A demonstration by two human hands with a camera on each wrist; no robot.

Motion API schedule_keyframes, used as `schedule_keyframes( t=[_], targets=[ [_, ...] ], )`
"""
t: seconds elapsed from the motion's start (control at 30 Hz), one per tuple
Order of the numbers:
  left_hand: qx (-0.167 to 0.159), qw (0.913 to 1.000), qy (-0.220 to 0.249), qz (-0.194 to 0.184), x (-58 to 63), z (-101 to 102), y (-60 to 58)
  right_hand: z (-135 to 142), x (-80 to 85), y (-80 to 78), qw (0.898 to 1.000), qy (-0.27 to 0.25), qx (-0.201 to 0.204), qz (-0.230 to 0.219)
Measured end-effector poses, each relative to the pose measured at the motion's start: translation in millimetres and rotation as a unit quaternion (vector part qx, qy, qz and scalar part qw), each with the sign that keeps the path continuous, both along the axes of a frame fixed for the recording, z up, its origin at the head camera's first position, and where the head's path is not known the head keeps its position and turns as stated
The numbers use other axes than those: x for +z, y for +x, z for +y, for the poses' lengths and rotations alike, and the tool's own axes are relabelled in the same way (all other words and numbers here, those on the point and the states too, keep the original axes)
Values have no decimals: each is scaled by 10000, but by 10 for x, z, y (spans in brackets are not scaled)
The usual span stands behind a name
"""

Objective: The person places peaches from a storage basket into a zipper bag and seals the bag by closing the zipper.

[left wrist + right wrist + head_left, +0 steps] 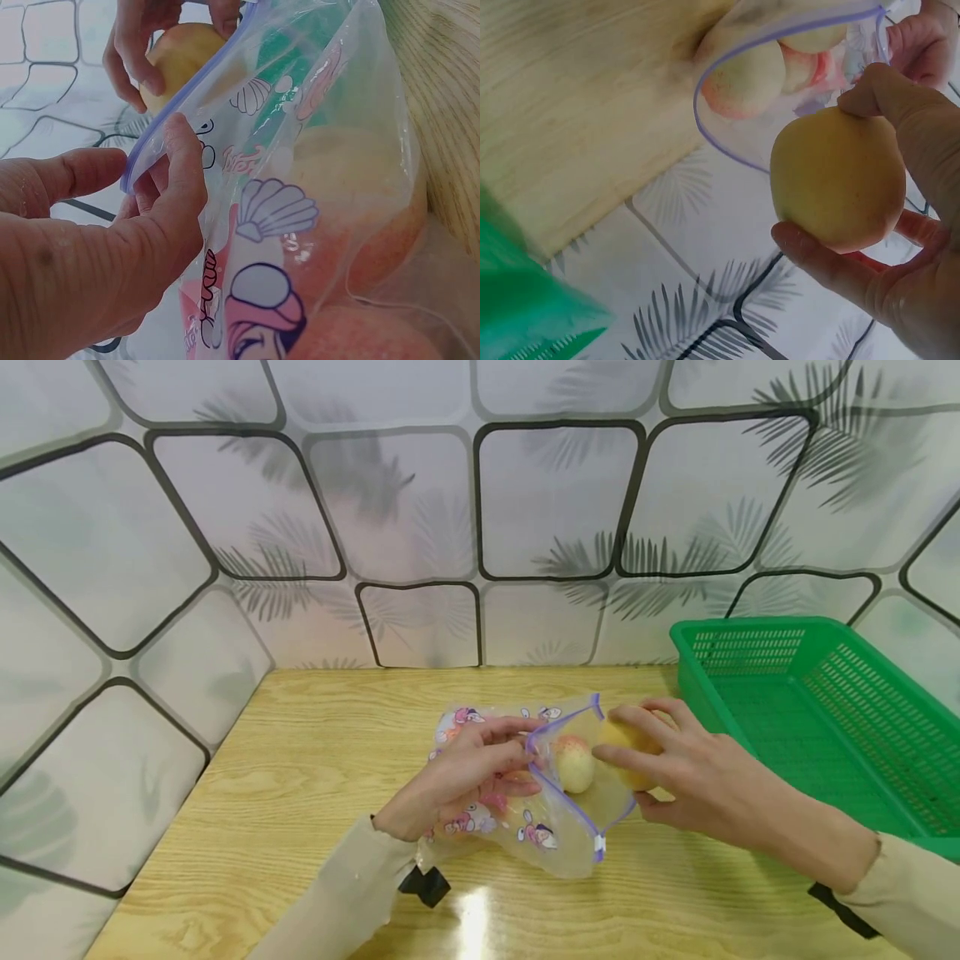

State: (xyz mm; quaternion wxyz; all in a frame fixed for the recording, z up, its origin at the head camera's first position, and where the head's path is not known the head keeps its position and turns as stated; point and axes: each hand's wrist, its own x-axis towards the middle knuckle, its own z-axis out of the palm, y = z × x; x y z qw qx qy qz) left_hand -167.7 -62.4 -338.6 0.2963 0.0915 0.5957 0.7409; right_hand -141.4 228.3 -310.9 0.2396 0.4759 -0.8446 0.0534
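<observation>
A clear zip bag [540, 827] with cartoon prints and a purple rim lies on the wooden table [300, 777], its mouth facing right. My left hand [465, 772] pinches the bag's rim [161, 139] and holds it apart. My right hand [660, 760] grips a yellow peach [628, 745] just at the bag's mouth; the right wrist view shows the peach [838, 176] in front of the purple rim [727, 64]. A pink and cream peach [573, 763] lies inside the bag, and more fruit [352, 225] shows through the plastic.
A green plastic basket [825, 718] stands at the table's right edge, close to my right forearm. A wall with dark-outlined tiles and leaf prints rises behind the table. A dark wrist strap [425, 885] shows under my left sleeve.
</observation>
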Motion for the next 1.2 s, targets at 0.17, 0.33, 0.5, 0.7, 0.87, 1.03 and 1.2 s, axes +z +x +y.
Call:
schedule_keyframes(
  t=[0.17,0.33,0.5,0.7,0.87,1.03,1.2],
  targets=[
    [-1,10000,7,-7,-1,-1,-4,-53,-77,-22,9995,-133,111,-247],
    [-4,10000,-13,-12,-10,-7,-9,-77,-137,-49,9980,-210,120,-582],
    [0,10000,-12,-25,-14,-14,-9,-104,-186,-73,9950,-245,304,-920],
    [12,10000,-58,-42,-9,-25,-1,-113,-231,-54,9852,-145,341,-1674],
    [92,10000,0,-7,-9,-12,16,-111,-269,-48,9591,-171,448,-2790],
    [212,9996,207,14,-4,-2,42,-100,-315,-44,9427,-391,637,-3251],
    [385,9984,403,-88,36,19,75,-90,-325,-29,9519,-260,659,-2980]
  ],
)
